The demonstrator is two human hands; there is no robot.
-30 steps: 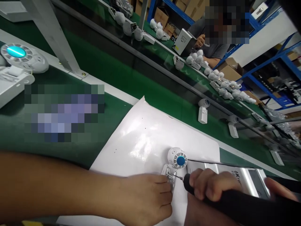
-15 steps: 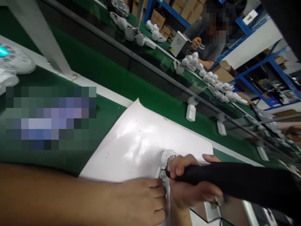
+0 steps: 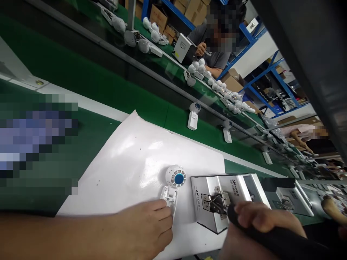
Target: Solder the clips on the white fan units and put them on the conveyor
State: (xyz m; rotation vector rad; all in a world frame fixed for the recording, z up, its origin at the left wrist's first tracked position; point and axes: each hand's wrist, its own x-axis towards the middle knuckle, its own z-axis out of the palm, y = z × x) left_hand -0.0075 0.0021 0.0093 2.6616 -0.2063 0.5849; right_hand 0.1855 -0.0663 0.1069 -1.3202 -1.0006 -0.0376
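Head view: at the lower middle of the frame, the left hand (image 3: 154, 224) has its fingers curled down over the lower body of a white device (image 3: 171, 170), probably to keep it from sliding or turning. The device lies on a glossy white sheet (image 3: 119, 177), its round head with the blue disc pointing up the frame and its hinge part exposed beside the fingertips. The sheet spreads over the green table (image 3: 96, 124), perhaps to guard against scratches. At the lower right, the right hand (image 3: 260, 216) is wrapped around a black tool (image 3: 290, 240), its front end at the metal fitting of a silver box (image 3: 202, 184); whether they touch cannot be told. The hands are apart, with the box just beside the device, seemingly within easy reach. Beyond, white units (image 3: 192, 121) stand on a green strip (image 3: 159, 108), spaced out.
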